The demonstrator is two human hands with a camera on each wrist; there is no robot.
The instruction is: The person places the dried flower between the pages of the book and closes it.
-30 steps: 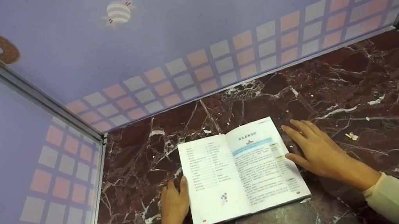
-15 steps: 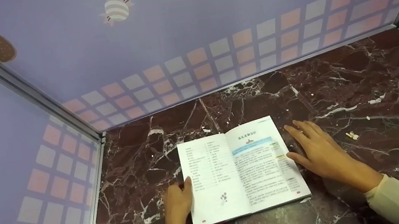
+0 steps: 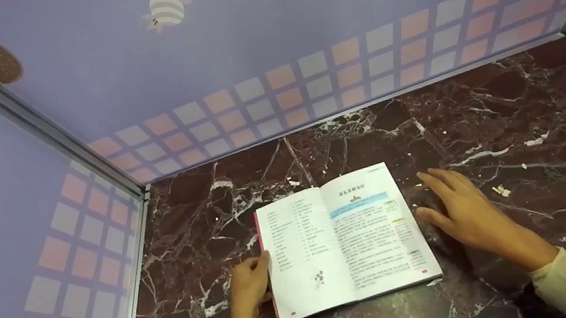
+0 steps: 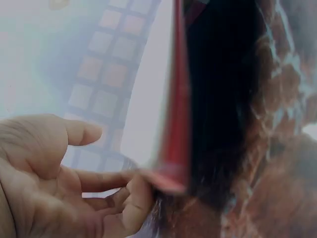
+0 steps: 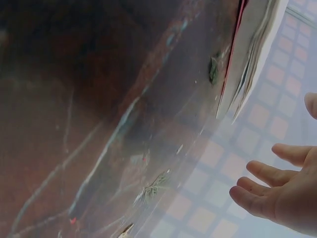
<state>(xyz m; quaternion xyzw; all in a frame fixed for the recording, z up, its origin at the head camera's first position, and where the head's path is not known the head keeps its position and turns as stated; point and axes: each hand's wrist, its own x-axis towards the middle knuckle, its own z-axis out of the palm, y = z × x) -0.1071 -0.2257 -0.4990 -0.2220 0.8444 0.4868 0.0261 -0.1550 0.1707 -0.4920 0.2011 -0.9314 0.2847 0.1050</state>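
An open book (image 3: 348,239) with printed white pages lies on the dark marbled tabletop in the head view. At its left edge, my left hand (image 3: 248,285) has its thumb by the page side and curled fingers at the red cover (image 4: 176,119). That cover side is raised a little. In the left wrist view the fingers (image 4: 136,198) meet the cover's corner, while the thumb stands apart from it. My right hand (image 3: 465,213) is beside the book's right edge, fingers spread and holding nothing. A gap shows between it and the book (image 5: 252,54) in the right wrist view.
Purple patterned panels (image 3: 266,43) enclose the marbled tabletop (image 3: 196,250) at the back and sides. Small pale scraps (image 3: 501,191) and a thin green sprig (image 3: 552,175) lie to the right of the book.
My left hand has curled in at the book's left edge and lifted that side, so more red cover shows. The right hand has drawn slightly away to the right.
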